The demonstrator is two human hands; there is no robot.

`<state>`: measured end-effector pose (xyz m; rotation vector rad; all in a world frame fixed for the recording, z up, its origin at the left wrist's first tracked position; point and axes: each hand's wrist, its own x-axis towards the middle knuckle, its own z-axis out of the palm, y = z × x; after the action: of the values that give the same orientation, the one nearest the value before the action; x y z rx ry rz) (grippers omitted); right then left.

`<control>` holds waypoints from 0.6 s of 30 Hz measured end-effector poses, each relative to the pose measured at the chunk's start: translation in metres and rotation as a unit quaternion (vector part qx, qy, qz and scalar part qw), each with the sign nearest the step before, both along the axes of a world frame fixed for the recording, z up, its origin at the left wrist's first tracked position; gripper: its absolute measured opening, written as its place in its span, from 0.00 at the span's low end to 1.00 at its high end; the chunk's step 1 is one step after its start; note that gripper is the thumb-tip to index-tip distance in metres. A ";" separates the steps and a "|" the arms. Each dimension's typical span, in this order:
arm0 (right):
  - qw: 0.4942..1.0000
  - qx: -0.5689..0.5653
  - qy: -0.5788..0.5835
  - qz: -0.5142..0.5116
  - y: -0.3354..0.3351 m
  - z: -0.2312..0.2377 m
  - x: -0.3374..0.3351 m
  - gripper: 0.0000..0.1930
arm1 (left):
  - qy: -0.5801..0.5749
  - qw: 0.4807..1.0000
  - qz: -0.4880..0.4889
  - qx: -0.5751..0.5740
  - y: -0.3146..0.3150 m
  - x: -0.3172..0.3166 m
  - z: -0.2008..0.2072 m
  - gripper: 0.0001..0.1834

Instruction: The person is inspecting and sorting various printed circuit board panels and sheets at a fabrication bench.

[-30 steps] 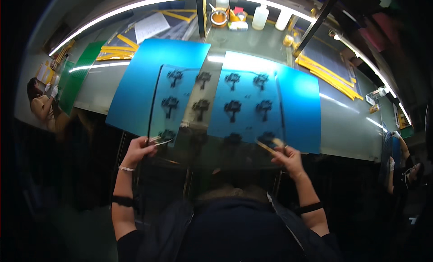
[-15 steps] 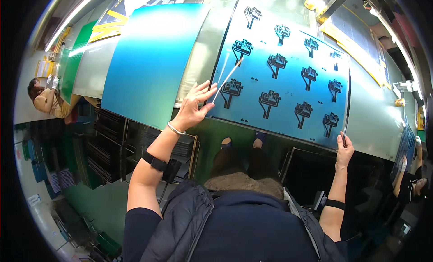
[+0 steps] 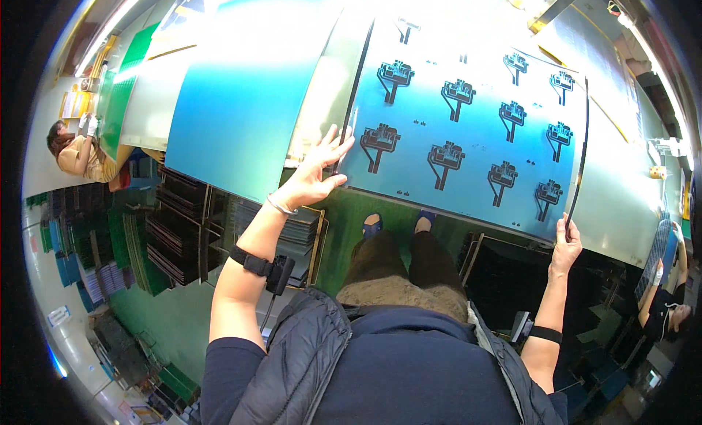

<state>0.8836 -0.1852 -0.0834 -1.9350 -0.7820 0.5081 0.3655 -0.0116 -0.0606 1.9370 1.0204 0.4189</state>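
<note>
The patterned sheet [image 3: 462, 133] lies at the counter's [image 3: 616, 209] front edge; the right grip [image 3: 566, 242] pinches its near right corner, the left grip [image 3: 314, 171], spread wide, seems only touching its left side, so unequal pull could perhaps skew it

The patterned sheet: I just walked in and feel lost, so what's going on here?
A person is handling the patterned sheet over a table. The left grip is spread at its left edge; the right grip pinches its lower right corner. A plain blue panel lies to its left. Another person is visible at far left.
</note>
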 end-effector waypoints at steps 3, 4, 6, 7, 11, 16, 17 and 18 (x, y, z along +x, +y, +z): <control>1.000 0.017 0.014 0.006 -0.001 -0.005 0.005 0.12 | 0.021 1.000 -0.012 0.002 0.001 0.000 -0.001 0.38; 1.000 0.016 0.014 0.006 -0.001 -0.007 0.006 0.12 | 0.032 0.999 -0.018 0.010 0.002 -0.001 -0.003 0.39; 1.000 0.013 0.001 0.003 0.000 -0.004 0.006 0.12 | 0.041 0.999 -0.024 0.019 0.001 -0.001 -0.004 0.39; 1.000 0.013 0.000 0.003 -0.001 -0.003 0.006 0.12 | 0.045 0.998 -0.025 0.027 0.001 -0.002 -0.005 0.39; 1.000 0.004 -0.004 0.000 0.001 -0.003 0.006 0.12 | 0.057 0.998 -0.025 0.015 0.002 -0.001 -0.004 0.40; 1.000 0.016 0.018 -0.001 -0.002 -0.005 0.007 0.12 | 0.042 0.999 -0.027 0.017 0.001 -0.001 -0.005 0.40; 1.000 0.008 0.006 0.003 -0.002 -0.004 0.007 0.13 | 0.047 0.998 -0.027 0.017 0.000 -0.001 -0.005 0.40; 1.000 -0.001 -0.005 0.006 -0.003 -0.004 0.007 0.14 | 0.046 0.998 -0.027 0.016 0.000 -0.001 -0.005 0.40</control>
<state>0.8911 -0.1882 -0.0876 -1.9371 -0.8014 0.5074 0.3647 -0.0119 -0.0657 2.0240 1.0234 0.3192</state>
